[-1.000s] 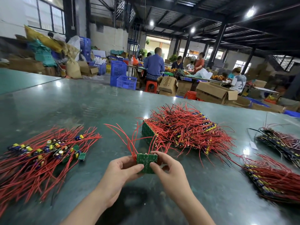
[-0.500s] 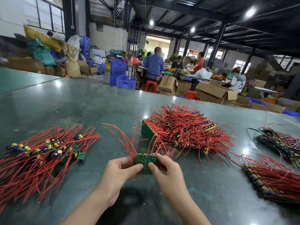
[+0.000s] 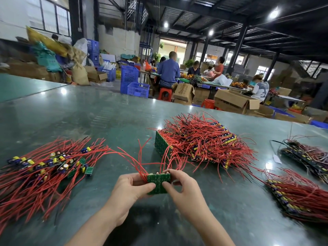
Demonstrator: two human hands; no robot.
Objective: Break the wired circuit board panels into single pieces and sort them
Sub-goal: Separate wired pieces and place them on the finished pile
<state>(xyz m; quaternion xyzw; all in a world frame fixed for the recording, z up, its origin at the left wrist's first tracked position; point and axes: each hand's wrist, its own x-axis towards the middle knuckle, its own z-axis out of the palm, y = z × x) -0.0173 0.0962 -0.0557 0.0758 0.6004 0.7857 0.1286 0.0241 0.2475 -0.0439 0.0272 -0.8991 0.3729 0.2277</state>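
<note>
Left hand (image 3: 131, 188) & right hand (image 3: 179, 186) pinch green board panel (image 3: 158, 182).

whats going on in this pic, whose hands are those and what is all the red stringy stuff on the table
The camera sits on a worker's head and looks down, so the hands are that person's own. The left hand and right hand each pinch one side of a small green circuit board panel with red wires. To the left, on the green table, lies a pile of single pieces. Behind the hands is a stack of unbroken panels, with more stacks at the right. Other workers sit at tables far behind.
</note>
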